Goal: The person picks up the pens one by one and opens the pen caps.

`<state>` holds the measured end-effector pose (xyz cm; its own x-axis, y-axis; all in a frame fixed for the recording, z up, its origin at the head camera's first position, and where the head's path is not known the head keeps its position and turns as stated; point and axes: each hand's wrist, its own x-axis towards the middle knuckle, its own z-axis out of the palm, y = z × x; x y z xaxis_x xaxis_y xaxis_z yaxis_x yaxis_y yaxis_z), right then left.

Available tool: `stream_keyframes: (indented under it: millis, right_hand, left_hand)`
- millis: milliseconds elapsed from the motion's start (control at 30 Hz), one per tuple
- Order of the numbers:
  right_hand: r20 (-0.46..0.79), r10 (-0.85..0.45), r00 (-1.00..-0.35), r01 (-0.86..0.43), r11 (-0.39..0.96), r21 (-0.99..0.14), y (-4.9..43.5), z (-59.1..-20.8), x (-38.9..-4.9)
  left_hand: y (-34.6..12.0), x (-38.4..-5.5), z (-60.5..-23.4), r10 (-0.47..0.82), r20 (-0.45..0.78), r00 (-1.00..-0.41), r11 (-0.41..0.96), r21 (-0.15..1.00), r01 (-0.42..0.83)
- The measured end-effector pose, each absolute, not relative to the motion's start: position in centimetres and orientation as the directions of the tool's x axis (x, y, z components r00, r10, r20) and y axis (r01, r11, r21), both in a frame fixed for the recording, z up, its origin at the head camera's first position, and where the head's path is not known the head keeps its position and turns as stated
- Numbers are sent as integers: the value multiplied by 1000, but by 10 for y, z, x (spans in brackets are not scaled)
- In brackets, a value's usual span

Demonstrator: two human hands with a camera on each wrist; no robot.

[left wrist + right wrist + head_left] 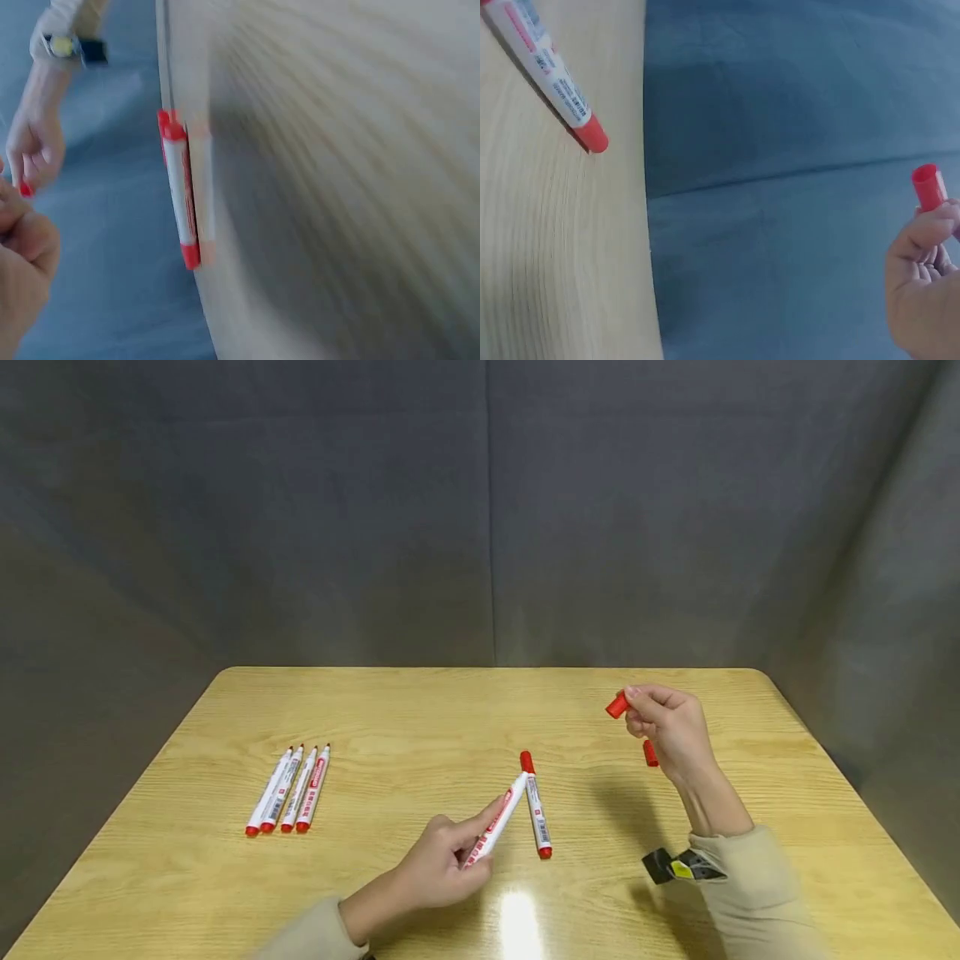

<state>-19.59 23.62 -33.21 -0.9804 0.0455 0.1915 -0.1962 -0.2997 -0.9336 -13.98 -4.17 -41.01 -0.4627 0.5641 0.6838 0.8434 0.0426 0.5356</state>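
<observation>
My left hand [442, 864] grips a white marker [498, 820] with red lettering, its index finger lying along the barrel. The marker's far end overlaps a second marker in the head view, and its nib is hard to make out there. That second marker [537, 814] lies on the table with its red cap on. Farther right, my right hand [671, 731] pinches a red marker cap [617, 705] between thumb and fingers, raised over the table. In the right wrist view the hollow end of this cap [928, 187] points up, away from the fingers.
Several uncapped white markers [288, 789] lie side by side on the table's left part, nibs toward the back. Another red cap [650, 752] is on the table close by my right wrist. A grey curtain [480, 527] hangs behind the wooden table [405, 718].
</observation>
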Motion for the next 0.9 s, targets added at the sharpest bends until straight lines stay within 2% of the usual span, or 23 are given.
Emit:
stream_keyframes:
  millis: [33, 200, 400, 633, 900]
  right_hand:
    - [208, 35, -977, -210, -278, -937, 240, -332, -194]
    - [210, -21, -978, -199, -238, -951, 245, -335, -187]
    - [201, -22, -979, -191, -228, -955, 250, -339, -183]
    - [200, -27, -979, -188, -243, -952, 249, -340, -184]
    - [190, -19, -982, -179, -249, -952, 249, -342, -183]
  left_hand:
    - [-46, -140, -412, 559, 699, -447, 46, 512, 858]
    - [-54, -143, -408, 547, 700, -459, 56, 516, 855]
    - [-62, -149, -410, 491, 689, -533, 88, 569, 817]
    - [-71, -157, -413, 458, 739, -495, 136, 492, 860]
    - [-80, -160, -416, 421, 744, -519, 277, 440, 854]
